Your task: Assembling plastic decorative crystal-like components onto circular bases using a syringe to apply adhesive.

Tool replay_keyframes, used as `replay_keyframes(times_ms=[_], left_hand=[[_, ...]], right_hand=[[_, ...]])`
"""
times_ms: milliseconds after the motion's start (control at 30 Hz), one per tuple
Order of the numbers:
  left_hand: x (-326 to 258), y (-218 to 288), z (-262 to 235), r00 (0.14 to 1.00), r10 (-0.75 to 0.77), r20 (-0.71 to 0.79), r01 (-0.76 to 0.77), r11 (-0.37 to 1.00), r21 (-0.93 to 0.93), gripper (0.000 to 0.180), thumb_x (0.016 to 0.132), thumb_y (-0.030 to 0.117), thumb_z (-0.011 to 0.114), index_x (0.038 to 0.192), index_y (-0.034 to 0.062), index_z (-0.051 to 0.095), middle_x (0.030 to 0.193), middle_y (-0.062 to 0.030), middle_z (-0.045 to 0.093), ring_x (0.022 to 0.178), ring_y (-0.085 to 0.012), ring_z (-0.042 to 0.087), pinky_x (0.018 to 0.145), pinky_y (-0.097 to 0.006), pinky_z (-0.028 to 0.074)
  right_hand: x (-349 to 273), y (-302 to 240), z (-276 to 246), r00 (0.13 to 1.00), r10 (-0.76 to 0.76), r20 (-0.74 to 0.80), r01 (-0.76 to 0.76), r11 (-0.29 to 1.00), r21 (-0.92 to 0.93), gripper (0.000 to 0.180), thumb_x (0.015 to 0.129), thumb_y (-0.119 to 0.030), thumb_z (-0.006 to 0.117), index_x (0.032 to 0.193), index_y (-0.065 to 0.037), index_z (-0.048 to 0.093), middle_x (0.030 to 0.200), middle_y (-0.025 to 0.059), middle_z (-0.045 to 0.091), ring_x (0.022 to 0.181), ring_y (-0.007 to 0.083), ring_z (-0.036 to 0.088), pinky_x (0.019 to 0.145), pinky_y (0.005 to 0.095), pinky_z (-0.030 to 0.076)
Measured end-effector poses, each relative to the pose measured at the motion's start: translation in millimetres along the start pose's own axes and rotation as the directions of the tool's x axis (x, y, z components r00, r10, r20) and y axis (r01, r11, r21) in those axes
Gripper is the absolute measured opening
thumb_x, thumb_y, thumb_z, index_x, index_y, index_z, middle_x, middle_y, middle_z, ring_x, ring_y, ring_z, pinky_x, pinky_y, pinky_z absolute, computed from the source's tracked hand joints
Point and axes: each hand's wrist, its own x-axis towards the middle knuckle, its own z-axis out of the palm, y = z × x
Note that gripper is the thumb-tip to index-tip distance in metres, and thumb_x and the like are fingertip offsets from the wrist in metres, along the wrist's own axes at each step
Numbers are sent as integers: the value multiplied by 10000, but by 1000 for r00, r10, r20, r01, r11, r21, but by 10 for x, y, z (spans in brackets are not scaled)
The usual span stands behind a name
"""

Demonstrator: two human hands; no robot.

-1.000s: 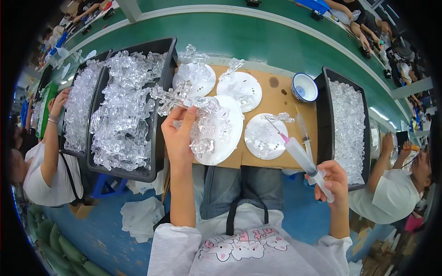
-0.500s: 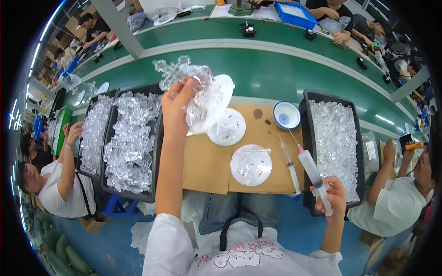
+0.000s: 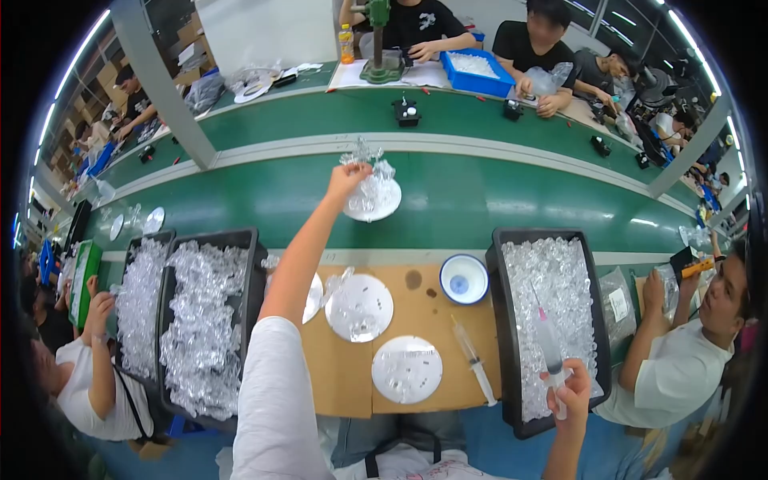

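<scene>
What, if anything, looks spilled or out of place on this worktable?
Two dark spots mark the brown cardboard just left of the blue-rimmed bowl. They look odd against the paler surface around them, perhaps from drips, though what left them isn't clear. Nothing else stands out.

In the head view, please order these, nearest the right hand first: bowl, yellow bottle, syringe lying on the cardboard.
1. Lying syringe, left of the right hand
2. Bowl, farther up and left
3. Yellow bottle, near the picture's top
</scene>
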Motion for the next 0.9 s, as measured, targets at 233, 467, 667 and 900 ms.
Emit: replay_keyframes(times_ms=[233,467,667,900], left_hand=[[104,-496,273,987,-99,127,87,992,93,202,751,144,675,914,25,676,848,-37,663,834,-103,587,776,-252,444],[135,-530,121,951,-194,241,93,923,373,571,671,229,741,1165,11,554,1168,-153,555,1050,-231,541,876,-340,432],[-350,636,8,915,-115,388,-354,236,905,345,683,87,628,1022,22,614,1037,-221,563,926,-366,567,802,-417,474],[-1417,1472,2170,562,259,786,-814,340,470,90,681,82,581,732,20,622,822,-144,580,844,-321,561,707,-411,489]], right_hand=[[79,49,30,986,-22,-163,10,997,-73,478,671,-167,698,1067,-58,454,869,217,611,388,91,475,328,160,352],[-11,146,-96,974,-24,-226,16,999,-37,545,637,-151,723,1096,-69,441,884,203,616,397,95,462,336,173,330],[-144,108,-262,979,-22,-204,-3,993,-120,599,661,-93,711,1170,-79,396,935,165,615,640,143,559,559,238,434],[-120,145,-343,994,-39,-106,19,982,-187,482,761,-33,571,1194,-69,362,1012,151,577,660,136,519,589,245,414]])
